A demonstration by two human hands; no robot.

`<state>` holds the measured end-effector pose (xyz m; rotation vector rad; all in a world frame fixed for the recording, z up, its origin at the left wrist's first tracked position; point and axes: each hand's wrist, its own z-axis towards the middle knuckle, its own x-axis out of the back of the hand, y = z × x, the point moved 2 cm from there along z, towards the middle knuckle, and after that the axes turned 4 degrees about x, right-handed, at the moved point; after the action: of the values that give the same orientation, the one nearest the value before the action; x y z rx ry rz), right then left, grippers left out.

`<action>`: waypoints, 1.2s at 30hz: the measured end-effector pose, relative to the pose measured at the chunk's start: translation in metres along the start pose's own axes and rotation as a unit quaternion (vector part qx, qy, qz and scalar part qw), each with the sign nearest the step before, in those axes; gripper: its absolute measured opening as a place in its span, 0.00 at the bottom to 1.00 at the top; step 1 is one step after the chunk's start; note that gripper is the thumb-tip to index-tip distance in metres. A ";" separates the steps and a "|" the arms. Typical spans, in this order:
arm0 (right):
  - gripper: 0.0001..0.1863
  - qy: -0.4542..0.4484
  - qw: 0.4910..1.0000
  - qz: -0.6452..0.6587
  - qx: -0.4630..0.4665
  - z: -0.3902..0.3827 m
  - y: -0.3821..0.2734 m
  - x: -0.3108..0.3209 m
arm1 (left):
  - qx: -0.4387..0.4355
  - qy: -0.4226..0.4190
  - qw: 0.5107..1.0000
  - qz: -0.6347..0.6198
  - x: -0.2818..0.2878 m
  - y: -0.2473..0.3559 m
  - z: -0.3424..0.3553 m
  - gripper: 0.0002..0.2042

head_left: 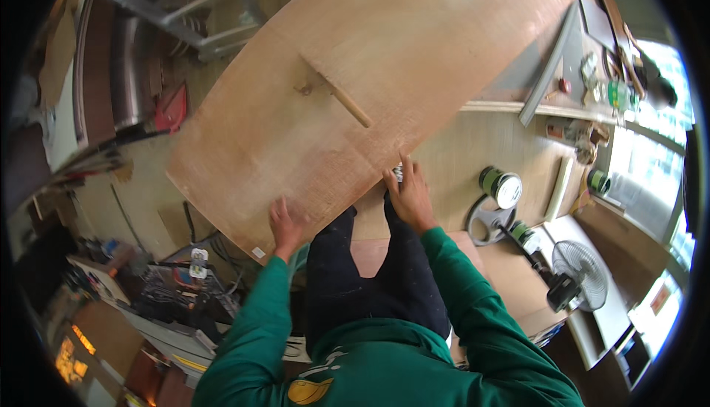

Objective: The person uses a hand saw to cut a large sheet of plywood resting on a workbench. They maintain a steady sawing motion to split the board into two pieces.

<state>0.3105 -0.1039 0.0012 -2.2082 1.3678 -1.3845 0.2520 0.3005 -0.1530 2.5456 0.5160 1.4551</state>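
Note:
A large light-brown wooden board point(251, 122) lies at a slant in front of me. Over its near left part is my left hand point(287, 223), fingers partly smeared by motion; whether it grips anything cannot be made out. At the board's near right edge is my right hand point(410, 191), open, its fingers stretched out and the fingertips close to the edge. Nothing shows in it. A thin tool with a pale wooden handle point(353, 109) rests on the middle of the board. A small white label point(258, 252) marks the board's near left corner.
On the right are a round tin point(503, 187), a grey wheel-shaped part point(489, 220) and a fan point(580, 275). A metal ladder point(177, 18) stands far left, near a red dustpan point(171, 108). Mixed tools fill a crate point(181, 288) at lower left. A bottle point(617, 95) stands on the right-hand bench.

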 end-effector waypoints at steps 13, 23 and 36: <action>0.39 -0.032 0.980 0.177 -0.082 -0.100 0.209 -0.032 | 0.499 -0.049 0.774 -0.387 -0.016 -0.010 -0.110 0.50; 0.45 -0.130 0.831 0.446 -0.306 0.005 0.184 -0.069 | 0.350 0.058 0.907 -0.227 -0.078 -0.129 -0.113 0.59; 0.42 -0.056 0.781 0.519 -0.344 0.086 0.101 -0.165 | 0.497 0.170 0.285 -0.802 -0.066 -0.131 -0.063 0.40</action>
<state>0.2963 -0.0548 -0.2046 -1.1978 2.6883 -0.3371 0.1392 0.3953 -0.2140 0.2005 3.1841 0.4240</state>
